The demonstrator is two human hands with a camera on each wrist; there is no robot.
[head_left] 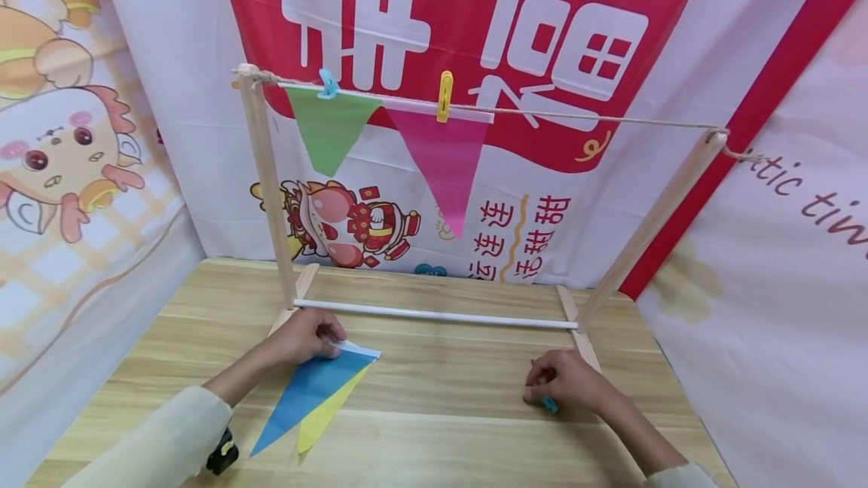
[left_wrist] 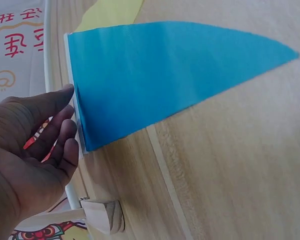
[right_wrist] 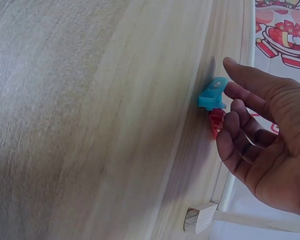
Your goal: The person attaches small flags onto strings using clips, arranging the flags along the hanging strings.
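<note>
My left hand (head_left: pixel 308 337) pinches a blue triangular pennant (head_left: pixel 312 390) at its white top strip; the left wrist view shows the thumb and fingertips at that strip. Partly under the blue cloth lies a yellow pennant (head_left: pixel 331 413). To the right, my right hand (head_left: pixel 566 382) is low over the table, fingers loosely bent around two small clothespins. The blue clothespin (right_wrist: pixel 213 94) is at the index fingertip, with the thumb apart above it. Touching it is the red clothespin (right_wrist: pixel 216 121), beside the other fingertips.
A wooden frame with a left post (head_left: pixel 264 187), a right post (head_left: pixel 651 232) and a white bar (head_left: pixel 434 315) stands behind the hands. From its string (head_left: pixel 597 117) hang a green pennant (head_left: pixel 332 126) and a pink pennant (head_left: pixel 447 164), held by a blue clothespin (head_left: pixel 328 84) and a yellow clothespin (head_left: pixel 444 96).
</note>
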